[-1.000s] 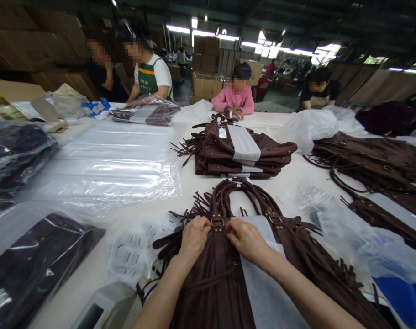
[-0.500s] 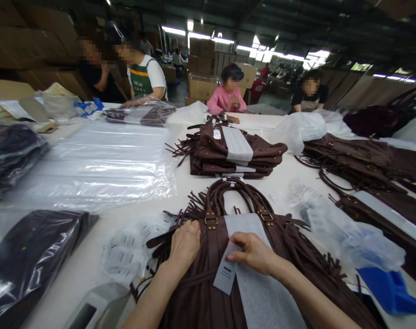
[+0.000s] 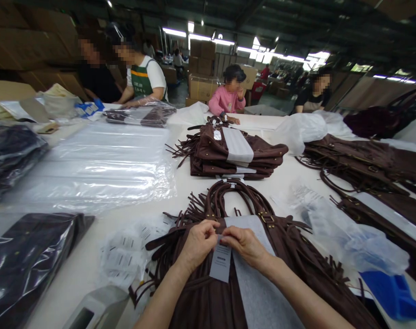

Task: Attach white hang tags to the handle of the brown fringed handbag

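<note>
A brown fringed handbag point(image 3: 290, 249) lies flat in front of me with its looped handles point(image 3: 228, 192) pointing away. A white tissue sheet point(image 3: 259, 292) covers its middle. My left hand point(image 3: 197, 244) and my right hand point(image 3: 244, 244) meet at the bag's top edge, both pinching the upper end of a pale grey paper hang tag point(image 3: 220, 264) that hangs down over the bag. Fringe spreads out to both sides of the bag.
A stack of folded brown bags point(image 3: 235, 153) sits beyond. Clear plastic bags point(image 3: 101, 160) lie to the left, a packet of small tags point(image 3: 125, 251) near my left wrist, more brown bags point(image 3: 372, 169) to the right. Several people work at the far edge.
My right hand brought out a grey hang tag and carried it up to the bag's top edge. My left hand came off the bag's left side and joined it on the tag.
</note>
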`<act>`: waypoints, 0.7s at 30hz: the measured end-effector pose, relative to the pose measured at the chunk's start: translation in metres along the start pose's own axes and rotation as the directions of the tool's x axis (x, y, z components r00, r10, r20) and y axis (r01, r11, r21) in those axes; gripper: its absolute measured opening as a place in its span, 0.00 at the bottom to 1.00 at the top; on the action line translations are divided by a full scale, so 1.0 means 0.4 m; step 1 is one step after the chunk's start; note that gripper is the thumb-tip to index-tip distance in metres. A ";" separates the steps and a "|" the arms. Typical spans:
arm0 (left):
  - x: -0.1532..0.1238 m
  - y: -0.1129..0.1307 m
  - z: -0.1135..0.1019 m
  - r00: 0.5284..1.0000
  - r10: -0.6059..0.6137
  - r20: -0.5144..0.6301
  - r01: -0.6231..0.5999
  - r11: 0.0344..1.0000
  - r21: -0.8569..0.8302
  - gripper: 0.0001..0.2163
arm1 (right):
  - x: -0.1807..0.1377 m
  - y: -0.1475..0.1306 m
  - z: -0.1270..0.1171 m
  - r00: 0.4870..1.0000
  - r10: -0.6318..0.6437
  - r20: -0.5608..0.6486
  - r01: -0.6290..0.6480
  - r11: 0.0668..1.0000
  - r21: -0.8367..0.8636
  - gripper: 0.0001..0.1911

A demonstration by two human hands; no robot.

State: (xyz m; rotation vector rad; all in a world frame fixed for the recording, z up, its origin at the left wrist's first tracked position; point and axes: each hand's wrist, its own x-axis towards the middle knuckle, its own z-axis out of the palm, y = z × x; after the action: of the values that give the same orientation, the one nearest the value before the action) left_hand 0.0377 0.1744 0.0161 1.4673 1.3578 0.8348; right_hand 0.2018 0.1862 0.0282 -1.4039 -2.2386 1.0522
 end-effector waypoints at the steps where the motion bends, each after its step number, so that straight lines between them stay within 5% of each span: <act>1: 0.002 -0.002 0.006 1.000 -0.026 0.007 0.026 0.999 -0.043 0.06 | 0.006 0.001 0.001 0.999 -0.030 0.009 0.031 0.999 -0.028 0.09; 8: 0.012 -0.023 0.031 0.983 -0.176 -0.045 0.167 0.973 -0.161 0.05 | 0.021 0.022 0.028 0.988 -0.146 -0.051 0.140 0.984 -0.109 0.13; 14: 0.010 -0.039 0.042 0.974 -0.221 -0.050 0.209 0.963 -0.170 0.08 | 0.015 0.055 0.067 0.949 -0.146 -0.278 0.139 0.989 -0.045 0.12; 17: 0.010 -0.043 0.049 0.970 -0.224 -0.095 0.210 0.968 -0.135 0.09 | 0.012 0.044 0.065 0.910 -0.193 -0.366 0.146 0.978 -0.151 0.11; 21: 0.013 -0.048 0.053 0.970 -0.198 -0.144 0.188 0.979 -0.084 0.10 | 0.011 0.009 0.060 0.929 -0.182 -0.324 0.148 0.981 -0.125 0.12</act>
State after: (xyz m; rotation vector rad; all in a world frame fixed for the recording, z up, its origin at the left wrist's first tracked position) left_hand 0.0516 0.1744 -0.0094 1.2153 1.5416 0.8718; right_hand 0.1879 0.1809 0.0084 -1.2916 -2.1343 0.6029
